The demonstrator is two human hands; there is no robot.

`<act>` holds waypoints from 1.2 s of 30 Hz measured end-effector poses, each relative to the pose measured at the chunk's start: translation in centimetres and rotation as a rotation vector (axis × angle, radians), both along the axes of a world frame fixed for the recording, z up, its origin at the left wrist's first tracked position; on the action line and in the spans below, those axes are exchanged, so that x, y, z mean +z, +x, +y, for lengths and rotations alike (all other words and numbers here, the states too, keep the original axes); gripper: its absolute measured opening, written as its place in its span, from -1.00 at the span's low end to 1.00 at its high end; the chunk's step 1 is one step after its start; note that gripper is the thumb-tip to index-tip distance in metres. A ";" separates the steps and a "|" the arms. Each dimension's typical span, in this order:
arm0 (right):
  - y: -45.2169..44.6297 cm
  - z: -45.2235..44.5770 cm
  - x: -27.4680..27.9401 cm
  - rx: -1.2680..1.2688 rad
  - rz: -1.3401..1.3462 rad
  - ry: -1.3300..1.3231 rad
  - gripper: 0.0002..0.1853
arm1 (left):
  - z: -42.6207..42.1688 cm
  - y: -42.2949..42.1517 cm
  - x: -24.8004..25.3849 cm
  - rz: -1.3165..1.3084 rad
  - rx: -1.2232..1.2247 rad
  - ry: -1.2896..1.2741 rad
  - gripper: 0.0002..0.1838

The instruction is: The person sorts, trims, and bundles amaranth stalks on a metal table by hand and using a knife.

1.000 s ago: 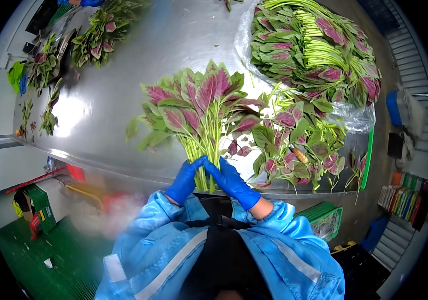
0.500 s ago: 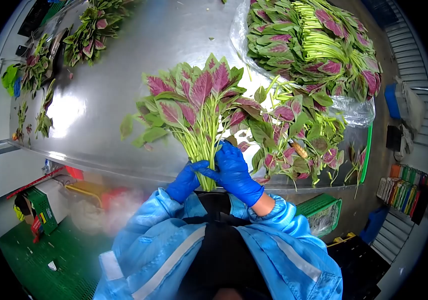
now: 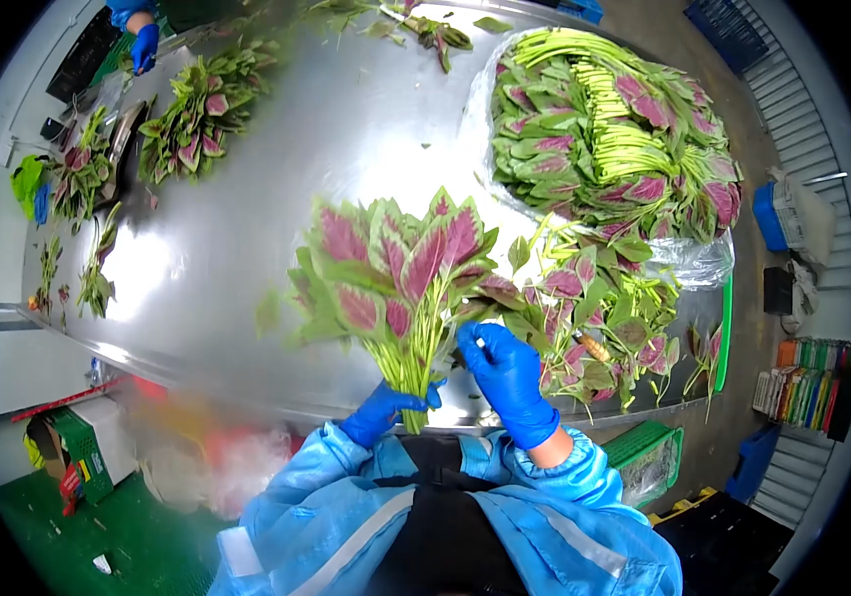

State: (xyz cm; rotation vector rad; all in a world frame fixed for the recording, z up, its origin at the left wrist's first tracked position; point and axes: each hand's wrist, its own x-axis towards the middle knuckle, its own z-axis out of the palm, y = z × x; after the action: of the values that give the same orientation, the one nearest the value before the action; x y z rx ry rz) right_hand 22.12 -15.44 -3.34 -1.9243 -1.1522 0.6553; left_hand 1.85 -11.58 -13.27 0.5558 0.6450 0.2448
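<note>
A bunch of leafy greens with purple-centred leaves (image 3: 396,258) stands above the table's near edge, stems pointing down. My left hand (image 3: 386,408), in a blue glove, is wrapped round the lower stems. My right hand (image 3: 507,372), also gloved in blue, is apart from the bunch, just right of the stems. Its fingers are curled together, with a small whitish thing at the fingertips that I cannot make out. Loose leaves and stems (image 3: 634,333) lie to the right, with a brown-handled tool (image 3: 592,346) among them.
A large stack of the same greens (image 3: 624,129) lies on clear plastic at the back right of the metal table (image 3: 237,238). More bunches (image 3: 197,119) lie at the left. Another person's gloved hand (image 3: 144,48) shows at the top left. A green crate (image 3: 644,457) is below the table.
My right hand has come away from the stems and moved right, its fingers curled. My left hand keeps hold of the bunch. The other person's hand is in fuller view.
</note>
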 end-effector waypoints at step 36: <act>-0.8 2.3 3.6 0.135 -0.265 0.226 -0.76 | -0.1 -0.1 0.2 -0.117 -0.121 0.117 -0.48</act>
State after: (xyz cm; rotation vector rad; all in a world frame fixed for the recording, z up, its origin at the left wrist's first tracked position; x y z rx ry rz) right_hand 21.32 -13.13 0.30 -1.7876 -1.4649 0.3269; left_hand 1.73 -11.73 -13.06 0.6856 0.4841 0.2010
